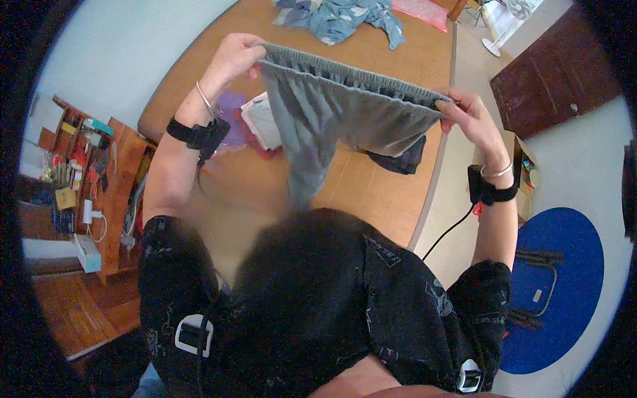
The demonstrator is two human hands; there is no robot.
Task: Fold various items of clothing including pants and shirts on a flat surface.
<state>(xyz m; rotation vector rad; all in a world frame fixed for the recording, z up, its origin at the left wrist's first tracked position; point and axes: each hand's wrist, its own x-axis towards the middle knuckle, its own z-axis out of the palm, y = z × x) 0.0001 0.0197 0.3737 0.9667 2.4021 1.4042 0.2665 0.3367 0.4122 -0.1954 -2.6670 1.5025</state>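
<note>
A pair of grey trousers (305, 113) with an elastic waistband hangs stretched between my two hands, above a brown surface. My left hand (239, 58) pinches one end of the waistband at the upper left. At the other end, my right hand (468, 116) grips the band between thumb and fingers. The waist opening shows as a dark slit, and the legs hang down toward me, one longer in view than the other. Below the trousers lie a dark folded garment (401, 159) and a stack of pale folded clothes (263, 123), with purple cloth (232, 119) beside it.
A crumpled blue patterned cloth (338, 18) lies at the far end of the brown surface (378, 192). To the left stands a cluttered wooden shelf (119, 172). A folded blue round table (564, 292) leans at the right, near a cardboard box (521, 172) and a dark door (557, 73).
</note>
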